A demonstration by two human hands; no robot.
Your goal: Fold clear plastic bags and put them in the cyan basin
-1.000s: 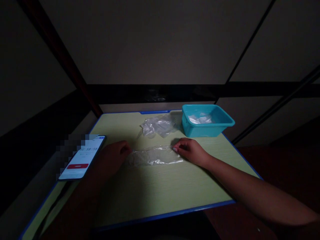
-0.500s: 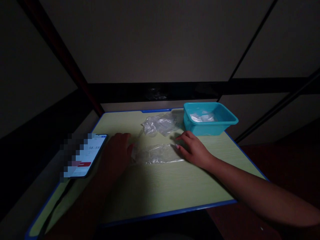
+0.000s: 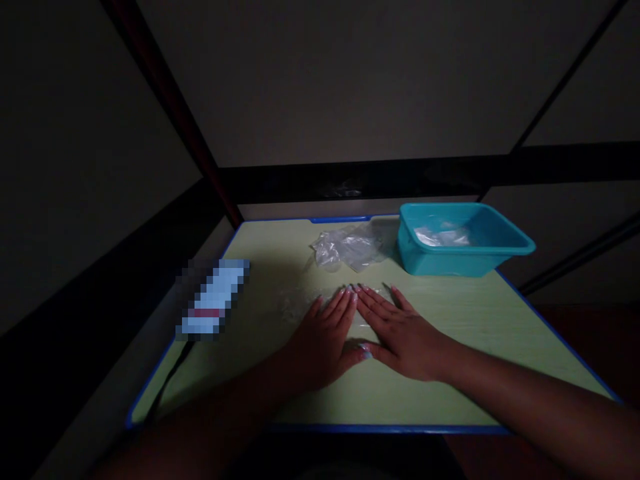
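A clear plastic bag (image 3: 295, 305) lies flattened on the table, partly covered by both hands. My left hand (image 3: 327, 343) rests flat on it with fingers stretched out. My right hand (image 3: 395, 330) also lies flat, its fingertips meeting those of the left at the middle of the bag. The two thumbs come together nearer to me. Behind the hands sits a second, crumpled clear plastic bag (image 3: 353, 247), which neither hand touches.
A turquoise plastic basket (image 3: 465, 261) with clear plastic inside stands at the table's back right. On the left lies a phone (image 3: 215, 297) with a dark cable (image 3: 170, 380). The blue-edged table (image 3: 440, 400) backs onto a panelled wall (image 3: 350, 87).
My hands have come together from the bag's two ends to its middle and now press flat on it. The view has shifted, so the table appears further right.
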